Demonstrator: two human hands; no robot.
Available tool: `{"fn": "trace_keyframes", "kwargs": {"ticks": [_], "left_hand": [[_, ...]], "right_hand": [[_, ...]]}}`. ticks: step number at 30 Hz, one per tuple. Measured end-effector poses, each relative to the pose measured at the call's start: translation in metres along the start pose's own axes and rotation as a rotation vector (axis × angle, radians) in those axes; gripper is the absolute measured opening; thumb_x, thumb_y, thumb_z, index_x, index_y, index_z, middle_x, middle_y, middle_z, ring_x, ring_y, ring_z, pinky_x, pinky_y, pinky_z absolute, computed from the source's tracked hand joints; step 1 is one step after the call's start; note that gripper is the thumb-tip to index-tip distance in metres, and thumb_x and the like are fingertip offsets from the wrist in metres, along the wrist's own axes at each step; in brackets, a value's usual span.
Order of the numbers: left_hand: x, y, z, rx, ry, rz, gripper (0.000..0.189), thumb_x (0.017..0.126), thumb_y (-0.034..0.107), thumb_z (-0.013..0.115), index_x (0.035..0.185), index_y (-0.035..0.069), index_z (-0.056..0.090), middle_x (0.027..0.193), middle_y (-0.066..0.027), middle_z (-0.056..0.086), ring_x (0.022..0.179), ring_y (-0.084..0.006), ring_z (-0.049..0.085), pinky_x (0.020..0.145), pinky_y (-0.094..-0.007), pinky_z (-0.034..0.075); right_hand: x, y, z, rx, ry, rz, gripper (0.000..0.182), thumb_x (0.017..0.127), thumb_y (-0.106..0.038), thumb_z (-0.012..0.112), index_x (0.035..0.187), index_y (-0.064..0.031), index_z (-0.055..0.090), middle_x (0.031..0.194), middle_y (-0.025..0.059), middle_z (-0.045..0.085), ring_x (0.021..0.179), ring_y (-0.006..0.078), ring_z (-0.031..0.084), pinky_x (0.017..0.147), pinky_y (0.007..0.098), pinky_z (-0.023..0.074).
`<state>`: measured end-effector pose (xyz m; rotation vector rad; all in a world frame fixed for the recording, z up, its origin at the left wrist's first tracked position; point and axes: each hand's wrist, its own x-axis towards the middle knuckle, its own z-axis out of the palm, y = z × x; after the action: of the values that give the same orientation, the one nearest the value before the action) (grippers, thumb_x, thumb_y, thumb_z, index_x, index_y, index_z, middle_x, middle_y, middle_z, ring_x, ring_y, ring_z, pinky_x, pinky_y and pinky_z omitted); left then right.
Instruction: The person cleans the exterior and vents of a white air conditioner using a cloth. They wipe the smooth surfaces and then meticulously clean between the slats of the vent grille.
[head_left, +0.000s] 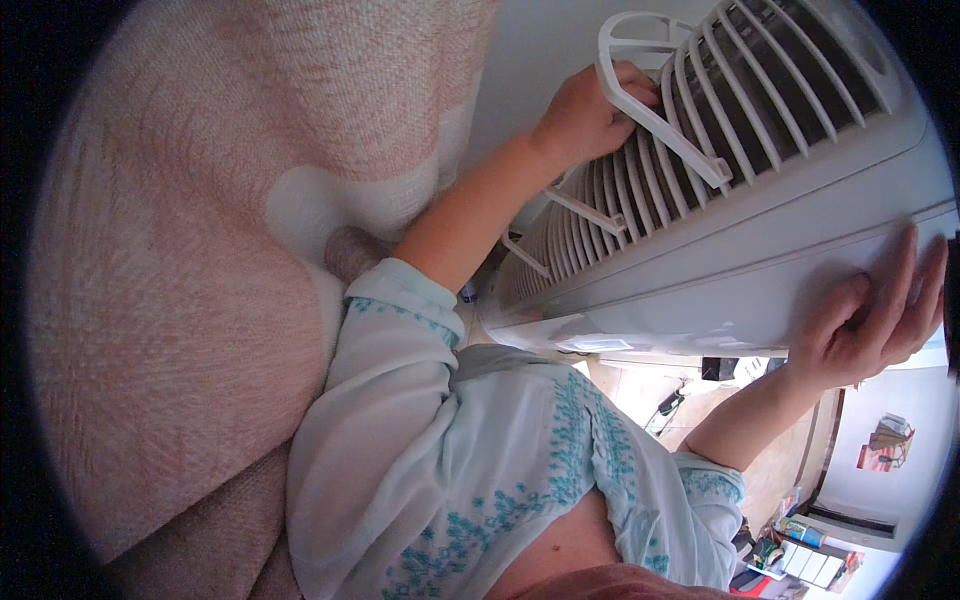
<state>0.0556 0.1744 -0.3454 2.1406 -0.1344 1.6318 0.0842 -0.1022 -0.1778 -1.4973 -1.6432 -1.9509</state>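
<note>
A white floor-standing appliance (675, 262), seemingly an air cooler or air conditioner, slants across the right half of the view. Its long slatted grille (757, 97) faces up, with dark gaps between the slats. My left hand (592, 112) reaches behind a white plastic hoop (622, 90), and its curled fingers grip the grille's edge; some fingertips are hidden. Two smaller white plastic brackets (589, 210) project from the grille lower down. At the far right my right hand (862, 330) lies against the smooth panel, fingers spread and nothing held.
A pinkish patterned fabric cover (187, 262) drapes over a bulky form close to my left arm. Beyond the appliance, a black object with a cord (670, 403) lies on the tiled floor. Cluttered items (795, 547) and a wall decoration (889, 442) show at lower right.
</note>
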Motion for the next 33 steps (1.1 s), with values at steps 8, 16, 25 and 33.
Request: {"fn": "trace_keyframes", "kwargs": {"ticks": [8,16,25,33], "left_hand": [[-0.050,0.109,-0.025,-0.177,-0.072,0.173,0.032,0.061,0.003,0.067,0.093,0.006,0.067,0.100,-0.0085,0.064,0.091,-0.0288,0.061,0.078,-0.0409,0.051],[-0.066,0.118,-0.028,-0.191,0.031,0.141,0.032,0.063,0.002,0.069,0.095,0.004,0.067,0.100,-0.0093,0.062,0.085,-0.0269,0.060,0.071,-0.0368,0.052],[-0.010,-0.015,0.002,0.062,-0.058,-0.100,0.030,0.078,0.010,0.063,0.107,0.009,0.068,0.114,-0.0104,0.063,0.106,-0.0295,0.059,0.092,-0.0374,0.049],[0.007,-0.054,0.035,-0.055,-0.215,-0.018,0.029,0.084,0.014,0.058,0.112,0.008,0.066,0.118,-0.0129,0.061,0.108,-0.0311,0.059,0.094,-0.0382,0.048]], "right_hand": [[-0.005,-0.004,-0.008,-0.016,-0.017,-0.007,0.039,0.095,-0.020,0.040,0.124,-0.0030,0.061,0.127,0.0187,0.058,0.121,0.0319,0.051,0.107,0.0491,0.0317],[-0.005,-0.005,-0.015,0.013,-0.004,-0.025,0.040,0.093,-0.018,0.041,0.123,-0.0020,0.061,0.127,0.0203,0.058,0.120,0.0339,0.052,0.106,0.0507,0.0314],[-0.003,-0.008,-0.024,-0.020,-0.046,0.013,0.041,0.088,-0.014,0.043,0.122,-0.0024,0.062,0.128,0.0219,0.056,0.119,0.0344,0.053,0.106,0.0514,0.0309],[-0.002,-0.010,-0.014,-0.012,0.013,0.022,0.040,0.090,-0.015,0.042,0.122,-0.0032,0.063,0.128,0.0201,0.057,0.120,0.0320,0.052,0.107,0.0494,0.0309]]}}
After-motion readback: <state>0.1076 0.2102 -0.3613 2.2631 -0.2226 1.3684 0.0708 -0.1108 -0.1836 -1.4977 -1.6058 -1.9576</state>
